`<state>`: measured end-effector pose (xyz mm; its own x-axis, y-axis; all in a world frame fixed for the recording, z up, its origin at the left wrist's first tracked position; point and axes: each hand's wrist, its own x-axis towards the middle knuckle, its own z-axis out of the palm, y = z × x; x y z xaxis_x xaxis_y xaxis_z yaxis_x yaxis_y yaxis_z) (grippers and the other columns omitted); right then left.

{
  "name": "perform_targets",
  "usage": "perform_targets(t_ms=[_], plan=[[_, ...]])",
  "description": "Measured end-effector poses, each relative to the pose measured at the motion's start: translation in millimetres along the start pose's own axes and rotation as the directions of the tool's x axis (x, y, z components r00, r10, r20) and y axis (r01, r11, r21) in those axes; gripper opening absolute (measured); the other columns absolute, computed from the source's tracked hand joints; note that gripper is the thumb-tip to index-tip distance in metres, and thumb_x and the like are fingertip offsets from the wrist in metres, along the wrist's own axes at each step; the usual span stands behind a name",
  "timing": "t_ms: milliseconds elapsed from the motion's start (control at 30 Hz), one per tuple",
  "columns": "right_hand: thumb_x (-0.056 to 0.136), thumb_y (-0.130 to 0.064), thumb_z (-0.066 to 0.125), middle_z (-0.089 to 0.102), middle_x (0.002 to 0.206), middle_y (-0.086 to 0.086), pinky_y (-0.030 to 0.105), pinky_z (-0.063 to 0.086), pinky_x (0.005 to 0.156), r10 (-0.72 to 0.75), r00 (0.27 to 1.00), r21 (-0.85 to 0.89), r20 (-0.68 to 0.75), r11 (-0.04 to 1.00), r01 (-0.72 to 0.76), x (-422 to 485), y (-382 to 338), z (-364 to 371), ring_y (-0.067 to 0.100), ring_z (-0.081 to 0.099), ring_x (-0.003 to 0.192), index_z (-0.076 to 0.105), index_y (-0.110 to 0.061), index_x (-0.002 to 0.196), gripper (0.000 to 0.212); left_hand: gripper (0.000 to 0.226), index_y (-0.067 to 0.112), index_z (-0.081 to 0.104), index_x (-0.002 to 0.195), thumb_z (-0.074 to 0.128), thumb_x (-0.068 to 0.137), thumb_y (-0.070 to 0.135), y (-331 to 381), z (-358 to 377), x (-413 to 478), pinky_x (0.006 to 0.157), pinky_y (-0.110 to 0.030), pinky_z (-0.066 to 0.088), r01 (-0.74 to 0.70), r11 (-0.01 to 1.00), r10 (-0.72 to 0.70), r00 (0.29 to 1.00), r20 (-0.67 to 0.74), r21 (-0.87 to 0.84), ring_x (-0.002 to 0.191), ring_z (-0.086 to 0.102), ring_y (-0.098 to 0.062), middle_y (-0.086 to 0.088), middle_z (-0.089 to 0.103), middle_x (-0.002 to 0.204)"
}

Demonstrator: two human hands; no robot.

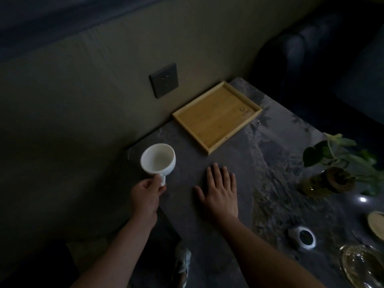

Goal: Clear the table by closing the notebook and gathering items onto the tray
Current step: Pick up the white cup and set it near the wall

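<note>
A white cup (158, 160) is held by its handle in my left hand (146, 196), near the left corner of the dark stone table (259, 167). The cup looks empty and tilts a little toward me. My right hand (221, 190) lies flat on the table with fingers spread, holding nothing, just right of the cup. A bare wooden tray (217, 116) rests at the far side of the table by the wall, beyond both hands. No notebook is in view.
A potted plant in a glass vase (330, 177) stands at the right. A round coaster-like object (304, 238), glassware (363, 265) and a pale dish (377, 223) sit at the near right. A wall socket (164, 80) is behind the table.
</note>
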<state>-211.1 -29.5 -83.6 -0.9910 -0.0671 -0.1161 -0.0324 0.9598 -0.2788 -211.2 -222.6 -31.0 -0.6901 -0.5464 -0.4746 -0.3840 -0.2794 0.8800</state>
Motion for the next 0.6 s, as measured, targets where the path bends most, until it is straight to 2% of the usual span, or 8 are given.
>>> perform_targets(t_ms=[267,467,600], plan=[[0.093,-0.075,0.013,0.004,0.165,-0.002,0.046,-0.008,0.121,0.017,1.000,-0.049,-0.019,0.999,-0.018,0,-3,0,0.021,-0.012,0.152,0.017,-0.025,0.156,0.080,0.016,0.007,0.067,0.074,0.068,0.089,0.014,2,16,20,0.063,-0.024,0.056,0.025,0.998,-0.029,0.996,-0.085,-0.050,0.079,0.070,-0.023,-0.007,0.071,0.075],[0.094,-0.074,0.020,0.010,0.165,0.000,0.047,-0.003,0.121,0.025,1.000,-0.080,-0.020,0.996,-0.026,0,-2,2,0.022,-0.008,0.152,0.019,-0.024,0.155,0.078,0.007,0.019,0.068,0.084,0.067,0.089,0.023,10,34,29,0.069,-0.026,0.057,0.051,0.996,-0.058,0.993,-0.101,-0.072,0.083,0.073,-0.013,-0.002,0.073,0.091],[0.095,-0.072,0.024,0.014,0.164,0.002,0.048,0.002,0.121,0.022,0.999,-0.087,-0.033,0.996,-0.025,0,-2,2,0.024,-0.004,0.153,0.023,-0.023,0.154,0.077,0.007,0.017,0.068,0.090,0.066,0.090,0.024,15,49,30,0.066,-0.022,0.057,0.064,0.988,-0.079,0.991,-0.104,-0.140,0.087,0.073,-0.015,-0.005,0.072,0.098]])
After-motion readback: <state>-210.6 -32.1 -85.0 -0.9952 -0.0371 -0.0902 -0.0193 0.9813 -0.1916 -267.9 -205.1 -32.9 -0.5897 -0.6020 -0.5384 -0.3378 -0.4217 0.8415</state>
